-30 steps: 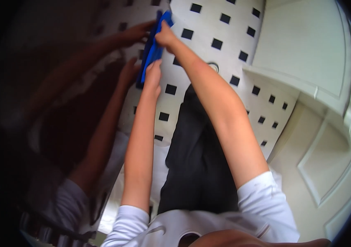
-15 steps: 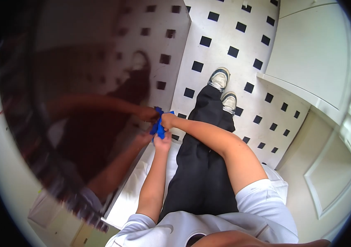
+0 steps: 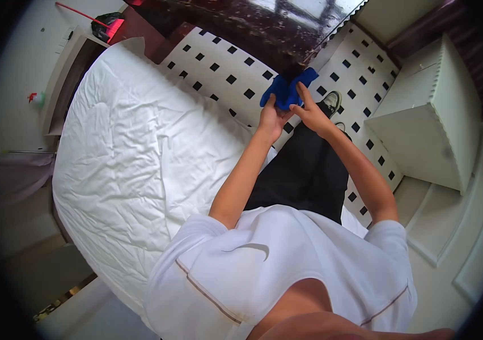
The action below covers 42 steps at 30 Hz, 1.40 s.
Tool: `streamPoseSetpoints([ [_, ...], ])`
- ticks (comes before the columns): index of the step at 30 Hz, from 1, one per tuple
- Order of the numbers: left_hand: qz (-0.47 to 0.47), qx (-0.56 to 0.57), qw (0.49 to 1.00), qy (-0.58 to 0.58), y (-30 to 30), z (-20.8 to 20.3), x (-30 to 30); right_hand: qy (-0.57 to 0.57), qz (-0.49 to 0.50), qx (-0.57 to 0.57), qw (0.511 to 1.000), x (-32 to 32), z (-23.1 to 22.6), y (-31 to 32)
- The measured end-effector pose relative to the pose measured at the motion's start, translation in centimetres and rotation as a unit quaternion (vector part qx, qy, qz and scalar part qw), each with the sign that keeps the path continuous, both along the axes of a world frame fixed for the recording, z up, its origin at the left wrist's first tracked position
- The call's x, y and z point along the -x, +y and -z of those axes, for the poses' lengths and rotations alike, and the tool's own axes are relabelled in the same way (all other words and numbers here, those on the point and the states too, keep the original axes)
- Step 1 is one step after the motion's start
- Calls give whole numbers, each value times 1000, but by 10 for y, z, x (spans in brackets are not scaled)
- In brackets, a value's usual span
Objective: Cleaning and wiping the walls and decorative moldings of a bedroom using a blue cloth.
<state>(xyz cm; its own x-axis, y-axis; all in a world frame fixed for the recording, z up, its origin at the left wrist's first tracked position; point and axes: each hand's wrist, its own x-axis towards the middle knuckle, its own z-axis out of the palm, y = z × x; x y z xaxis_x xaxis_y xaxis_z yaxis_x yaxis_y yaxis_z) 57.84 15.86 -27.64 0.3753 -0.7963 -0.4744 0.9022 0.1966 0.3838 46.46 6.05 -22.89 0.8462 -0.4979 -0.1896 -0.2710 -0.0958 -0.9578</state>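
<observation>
A blue cloth point(image 3: 290, 97) is spread between my two hands, in front of my black trousers. My left hand point(image 3: 274, 120) grips its left part from below, thumb up along the cloth. On the other side my right hand point(image 3: 313, 117) has hold of its right part, with a finger lying along the blue fabric. Just beyond the cloth is the dark, glossy edge of a wooden piece of furniture point(image 3: 253, 25). The cloth hides some of my fingertips.
A bed with a rumpled white sheet point(image 3: 122, 147) lies to my left. At the right stands a white cabinet point(image 3: 417, 113). White floor tiles with black squares point(image 3: 227, 68) run beneath. A red broom point(image 3: 114, 28) and a black bag point(image 3: 104, 21) are at the far left.
The view has swung from the glossy dark panel toward the bed. My hands, bunched together on the cloth before, now hold it more opened out, away from the panel's face.
</observation>
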Motion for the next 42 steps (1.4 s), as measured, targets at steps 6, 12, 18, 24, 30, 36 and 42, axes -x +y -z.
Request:
streamPoseSetpoints([
  [6, 134, -25, 966, -218, 73, -100, -30, -59, 179, 128, 974, -48, -15, 87],
  [12, 156, -15, 945, -288, 75, -131, -37, -170, 468, -117, 859, -84, -27, 97],
  [18, -92, -163, 804, -565, 151, -68, -66, -199, 501, 38, 842, -84, -29, 51],
  [24, -189, -573, 278, -748, 278, -16, -193, -224, 342, 137, 902, -66, 22, 33],
  [30, -110, -665, 132, -727, 283, 22, -208, 127, 396, 307, 856, -112, 66, 27],
  [36, -107, -649, 195, -728, 261, 30, -213, 135, 425, 67, 893, -91, 247, -14],
  [42, -81, -638, 234, -729, 281, 32, -217, 202, 456, -59, 865, -109, 353, 11],
])
